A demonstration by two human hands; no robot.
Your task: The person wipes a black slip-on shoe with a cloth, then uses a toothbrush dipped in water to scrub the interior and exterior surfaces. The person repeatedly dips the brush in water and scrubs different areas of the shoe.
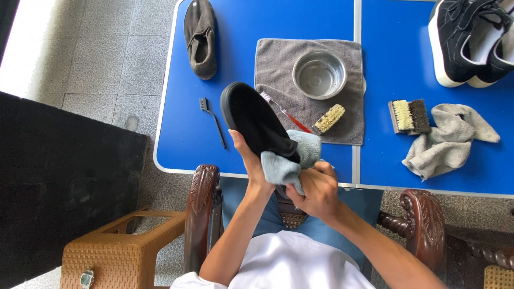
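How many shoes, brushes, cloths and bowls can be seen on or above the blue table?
Shoes: 4, black shoe in the left hand, grey shoe, black pair
Brushes: 4
Cloths: 3, one in the right hand, grey towel, rag
Bowls: 1
Total: 12

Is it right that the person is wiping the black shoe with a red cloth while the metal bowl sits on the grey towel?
Not quite. The cloth in the right hand is light blue-grey, not red, as the head view shows. The left hand holds the black shoe, and the metal bowl does sit on the grey towel.
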